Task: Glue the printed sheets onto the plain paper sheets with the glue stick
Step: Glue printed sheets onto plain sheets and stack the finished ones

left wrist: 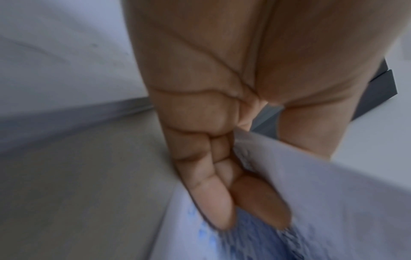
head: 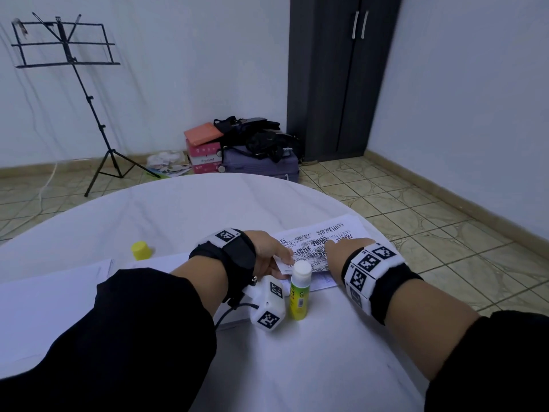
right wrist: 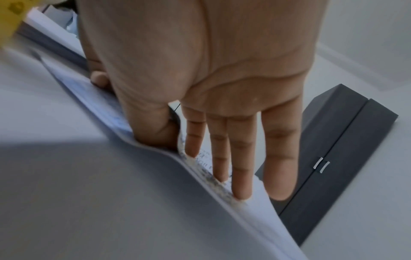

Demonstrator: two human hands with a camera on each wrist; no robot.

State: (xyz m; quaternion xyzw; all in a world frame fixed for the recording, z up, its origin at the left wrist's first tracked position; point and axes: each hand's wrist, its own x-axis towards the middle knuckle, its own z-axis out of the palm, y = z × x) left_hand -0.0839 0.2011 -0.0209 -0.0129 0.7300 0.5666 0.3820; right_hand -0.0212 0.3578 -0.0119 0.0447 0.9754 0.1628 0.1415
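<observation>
Just behind the uncapped glue stick (head: 300, 289) on the desk (head: 178, 209), the printed sheet (head: 323, 242) is pinched at its near edge by the left hand (head: 271, 257) to steady it, while the right hand (head: 344, 251) presses it with straight fingers (right wrist: 241, 158), probably to bond it.

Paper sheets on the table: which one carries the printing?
The printed sheet under both hands, by the table's right edge, carries dense black text. The plain sheets lying to its left under the forearm are blank white.

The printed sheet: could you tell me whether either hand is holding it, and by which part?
The left hand pinches the printed sheet at its left edge; the right hand presses straight fingers flat on its printed face.
</observation>
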